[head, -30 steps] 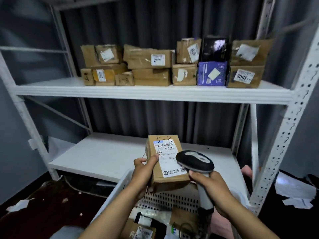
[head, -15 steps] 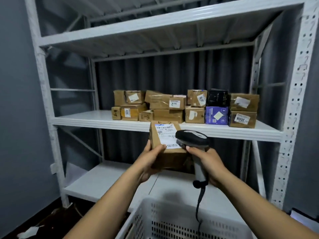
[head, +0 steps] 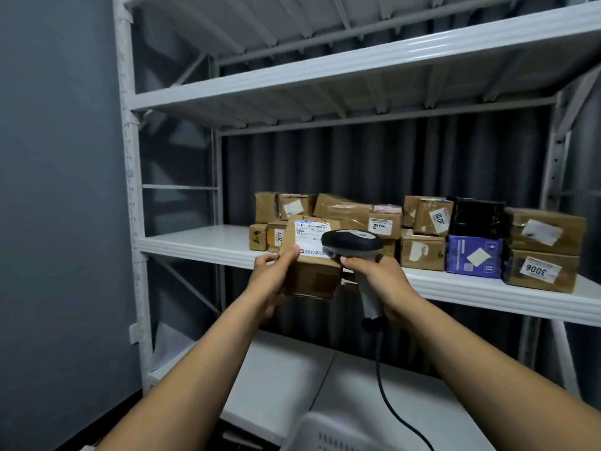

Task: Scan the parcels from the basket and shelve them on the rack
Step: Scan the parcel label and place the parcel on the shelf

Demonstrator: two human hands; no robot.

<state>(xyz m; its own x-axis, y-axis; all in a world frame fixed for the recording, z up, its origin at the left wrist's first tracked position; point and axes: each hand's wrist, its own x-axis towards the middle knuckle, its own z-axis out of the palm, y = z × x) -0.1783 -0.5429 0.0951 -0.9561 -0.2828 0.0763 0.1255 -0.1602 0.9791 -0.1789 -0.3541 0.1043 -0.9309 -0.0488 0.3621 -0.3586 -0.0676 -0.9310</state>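
Observation:
My left hand (head: 271,278) grips a small brown cardboard parcel (head: 310,275) with a white barcode label facing up, held in front of the middle shelf (head: 195,244) of the white rack. My right hand (head: 379,281) grips the handle of a black and grey barcode scanner (head: 353,244), whose head hovers over the right part of the label. The scanner's black cable (head: 387,398) hangs down. Only the white basket's rim (head: 328,432) shows at the bottom edge.
Several taped brown parcels (head: 344,211), a blue box (head: 473,257) and a black box (head: 476,216) fill the middle shelf's centre and right. An upper shelf (head: 325,73) and a lower shelf (head: 279,379) frame it. A grey wall stands to the left.
Both hands have risen from above the basket to middle-shelf height with the parcel and scanner. The view has tilted up, so the basket has dropped almost out of sight.

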